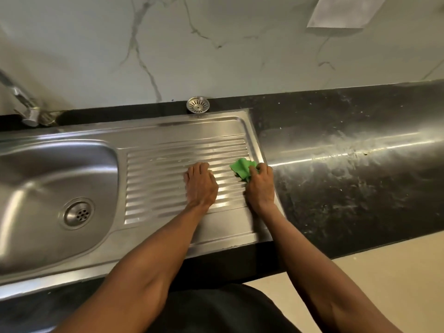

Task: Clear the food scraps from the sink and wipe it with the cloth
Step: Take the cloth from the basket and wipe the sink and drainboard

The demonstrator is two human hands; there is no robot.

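A steel sink (43, 169) with a round drain (79, 213) fills the left side; its ribbed drainboard (168, 150) stretches to the right. My right hand (260, 186) is closed around a crumpled green cloth (242, 169) at the drainboard's right edge. My left hand (200, 185) rests palm down on the ribs, fingers curled at the tips, holding nothing. Small pale scraps lie on the ribs just beyond my left fingers.
A metal strainer basket (198, 105) sits on the black counter strip behind the drainboard. The tap (26, 104) stands at the far left. To the right runs a dark counter (348, 169) smeared with whitish residue. A marbled wall rises behind.
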